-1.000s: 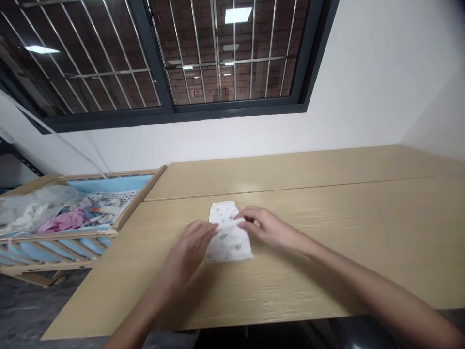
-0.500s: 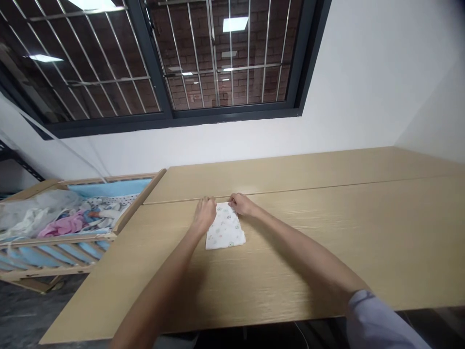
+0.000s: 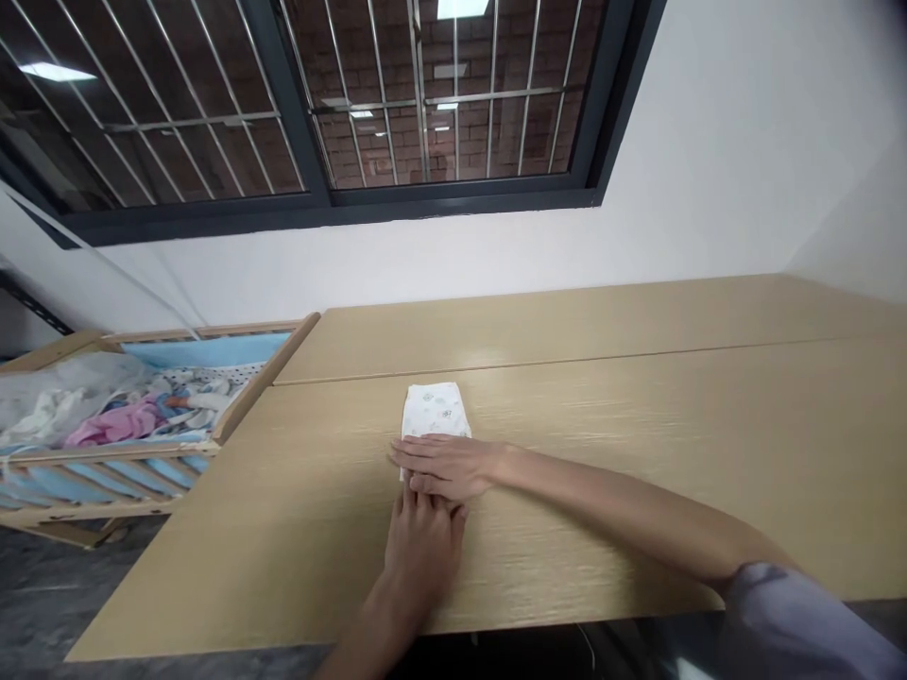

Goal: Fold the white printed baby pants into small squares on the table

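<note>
Laying right hand (image 3: 446, 467) on folded cloth (image 3: 434, 411), wooden crib (image 3: 262, 354) holding clothes (image 3: 117, 422)

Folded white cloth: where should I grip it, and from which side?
Probably the bare far end of the folded white cloth, from the far side: the right hand covers the near end. It lies flat on the wooden table, so slide fingers under that edge.

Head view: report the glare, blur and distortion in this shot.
In the head view, ceiling lights glare off the window glass, a soft sheen lies on the wooden tabletop, the wide lens slants the window frame and table edges, and the right hand and folded cloth show no clear motion blur.
</note>
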Available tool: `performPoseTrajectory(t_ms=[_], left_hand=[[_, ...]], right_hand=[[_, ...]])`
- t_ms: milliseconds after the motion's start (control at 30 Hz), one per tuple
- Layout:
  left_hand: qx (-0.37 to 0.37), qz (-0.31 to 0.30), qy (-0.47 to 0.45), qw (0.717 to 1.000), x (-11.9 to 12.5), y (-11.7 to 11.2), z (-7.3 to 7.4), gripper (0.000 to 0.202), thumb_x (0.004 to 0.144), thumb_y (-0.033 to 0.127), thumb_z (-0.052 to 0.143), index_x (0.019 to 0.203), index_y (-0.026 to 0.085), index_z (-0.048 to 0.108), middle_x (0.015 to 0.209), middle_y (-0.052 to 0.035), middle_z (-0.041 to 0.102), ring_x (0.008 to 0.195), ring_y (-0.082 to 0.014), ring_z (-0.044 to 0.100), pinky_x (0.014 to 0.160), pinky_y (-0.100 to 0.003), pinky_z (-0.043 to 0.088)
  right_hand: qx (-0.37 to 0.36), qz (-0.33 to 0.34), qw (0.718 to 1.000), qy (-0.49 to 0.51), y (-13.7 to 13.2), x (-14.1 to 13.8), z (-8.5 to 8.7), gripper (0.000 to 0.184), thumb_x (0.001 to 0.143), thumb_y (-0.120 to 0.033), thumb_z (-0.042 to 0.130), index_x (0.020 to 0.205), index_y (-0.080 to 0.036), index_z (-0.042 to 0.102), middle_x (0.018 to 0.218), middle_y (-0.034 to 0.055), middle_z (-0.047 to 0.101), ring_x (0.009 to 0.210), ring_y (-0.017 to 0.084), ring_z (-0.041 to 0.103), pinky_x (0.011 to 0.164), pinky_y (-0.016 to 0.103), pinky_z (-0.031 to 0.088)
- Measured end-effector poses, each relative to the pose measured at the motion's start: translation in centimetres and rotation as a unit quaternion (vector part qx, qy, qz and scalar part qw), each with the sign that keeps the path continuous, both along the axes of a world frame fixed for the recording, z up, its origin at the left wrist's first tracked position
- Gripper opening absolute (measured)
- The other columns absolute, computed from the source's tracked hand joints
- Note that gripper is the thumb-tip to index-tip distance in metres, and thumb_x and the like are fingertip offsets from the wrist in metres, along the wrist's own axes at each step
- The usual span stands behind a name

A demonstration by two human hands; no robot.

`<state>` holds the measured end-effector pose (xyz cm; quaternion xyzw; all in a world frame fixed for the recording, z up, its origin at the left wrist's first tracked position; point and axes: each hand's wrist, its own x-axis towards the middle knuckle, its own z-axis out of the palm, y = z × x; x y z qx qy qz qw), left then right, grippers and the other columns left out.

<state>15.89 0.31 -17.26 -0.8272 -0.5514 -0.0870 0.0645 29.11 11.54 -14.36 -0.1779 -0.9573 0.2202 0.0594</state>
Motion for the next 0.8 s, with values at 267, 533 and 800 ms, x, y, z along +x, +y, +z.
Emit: performPoseTrajectory(t_ms=[267, 533, 800], left_hand=[[0.020, 0.027, 0.028, 0.999, -0.8, 0.2, -0.7, 0.050, 0.100, 0.034, 0.045, 0.137, 0.003, 0.055, 0.144, -0.0266, 0.054, 0.130, -0.0396, 0.055, 0.098, -0.051, 0.053], [-0.004, 0.026, 0.018, 0.999, -1.0, 0.2, -0.4, 0.049, 0.100, 0.034, 0.045, 0.140, 0.007, 0.053, 0.148, -0.0240, 0.051, 0.134, -0.0388, 0.051, 0.101, -0.051, 0.052], [-0.090, -0.006, -0.038, 0.995, -2.3, 1.2, 2.2, 0.036, 0.101, 0.029, 0.044, 0.126, 0.011, 0.063, 0.141, -0.0189, 0.059, 0.133, -0.0335, 0.054, 0.109, -0.049, 0.045]], right_hand=[[0.043, -0.083, 0.995, -0.034, 6.2, 0.1, -2.6, 0.068, 0.104, -0.059, 0.019, 0.162, -0.022, 0.016, 0.168, 0.0037, 0.010, 0.156, 0.020, 0.006, 0.127, 0.042, 0.003], [0.072, -0.145, 0.986, -0.022, 12.2, 0.6, -2.5, 0.069, 0.104, -0.057, 0.020, 0.162, -0.020, 0.017, 0.168, 0.0040, 0.009, 0.156, 0.022, 0.006, 0.127, 0.045, 0.005], [0.040, -0.181, 0.982, 0.035, 10.1, 1.7, -0.4, 0.075, 0.103, -0.062, 0.015, 0.163, -0.017, 0.010, 0.170, 0.0091, 0.003, 0.156, 0.025, 0.004, 0.126, 0.047, 0.007]])
